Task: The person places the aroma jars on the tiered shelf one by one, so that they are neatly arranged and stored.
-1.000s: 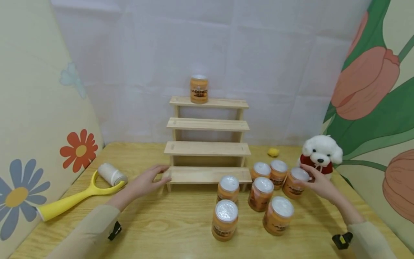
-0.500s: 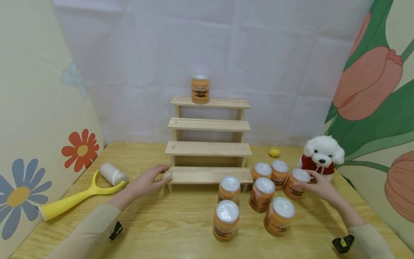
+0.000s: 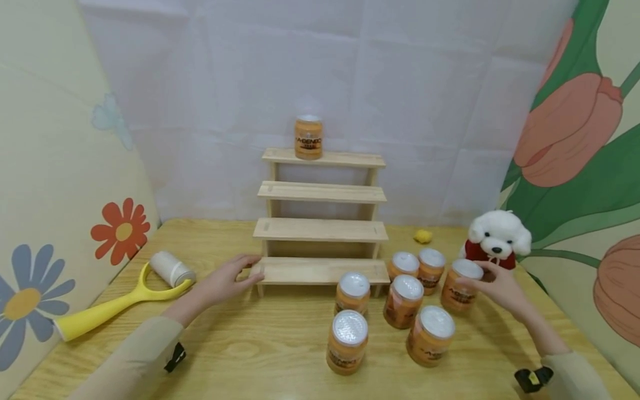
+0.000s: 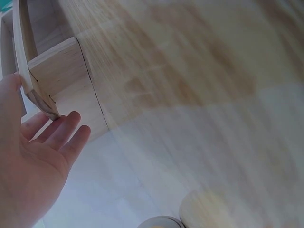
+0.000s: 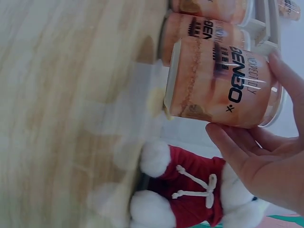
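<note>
My right hand (image 3: 500, 286) grips an orange can (image 3: 459, 289) with a silver lid, thumb on one side and fingers on the other. In the right wrist view this can (image 5: 223, 83) is tilted, its base apart from the table. At the left end of a four-step wooden display rack (image 3: 320, 229), my left hand (image 3: 227, 282) pinches the lowest board. The left wrist view shows thumb and fingertips (image 4: 72, 121) on either side of that board's end (image 4: 42, 102). One can (image 3: 308, 138) stands on the top step, left of its middle. Several more cans (image 3: 347, 341) stand upright on the table.
A white toy dog (image 3: 497, 239) in a red top sits behind my right hand. A small yellow object (image 3: 423, 236) lies at the back right. On the left lies a yellow-handled roller (image 3: 125, 300). A white cloth (image 3: 240, 100) hangs behind the rack.
The right hand has closed on the can and shifted it slightly away from the toy dog, toward me. My left hand keeps its hold on the rack.
</note>
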`<state>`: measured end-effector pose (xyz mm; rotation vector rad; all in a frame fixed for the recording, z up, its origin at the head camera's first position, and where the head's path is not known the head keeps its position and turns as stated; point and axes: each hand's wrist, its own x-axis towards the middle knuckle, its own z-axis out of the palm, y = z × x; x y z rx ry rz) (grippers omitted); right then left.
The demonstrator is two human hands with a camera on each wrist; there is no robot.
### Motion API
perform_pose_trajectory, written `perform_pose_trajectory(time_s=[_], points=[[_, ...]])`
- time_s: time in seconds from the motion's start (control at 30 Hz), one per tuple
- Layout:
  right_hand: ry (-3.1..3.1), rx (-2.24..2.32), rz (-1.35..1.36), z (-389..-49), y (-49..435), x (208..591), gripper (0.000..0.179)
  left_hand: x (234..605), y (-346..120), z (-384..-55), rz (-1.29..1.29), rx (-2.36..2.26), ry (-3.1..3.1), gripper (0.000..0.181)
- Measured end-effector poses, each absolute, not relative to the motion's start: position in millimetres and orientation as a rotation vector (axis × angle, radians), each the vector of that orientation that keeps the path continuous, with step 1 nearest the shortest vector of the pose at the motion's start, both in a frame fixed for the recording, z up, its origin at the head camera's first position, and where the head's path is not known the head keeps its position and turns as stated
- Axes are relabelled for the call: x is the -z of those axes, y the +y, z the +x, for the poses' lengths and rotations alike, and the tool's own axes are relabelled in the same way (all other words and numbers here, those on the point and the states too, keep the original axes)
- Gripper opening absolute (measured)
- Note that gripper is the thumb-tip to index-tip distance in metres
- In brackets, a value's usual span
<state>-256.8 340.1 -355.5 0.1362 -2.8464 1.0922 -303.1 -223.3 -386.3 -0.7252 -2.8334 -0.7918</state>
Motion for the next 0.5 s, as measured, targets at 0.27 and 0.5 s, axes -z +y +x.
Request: perform_pose_trajectory(time_s=[0.27,0.5], points=[[-2.804,-1.103,0.191,-249,342,328,0.062,385,-223,-304,-0.717,0.774,-2.833,0.06],[-2.761,-1.097,0.25,-251,339,303,0.06,386,-222,-303,-0.722,0.822,-2.819,0.059]])
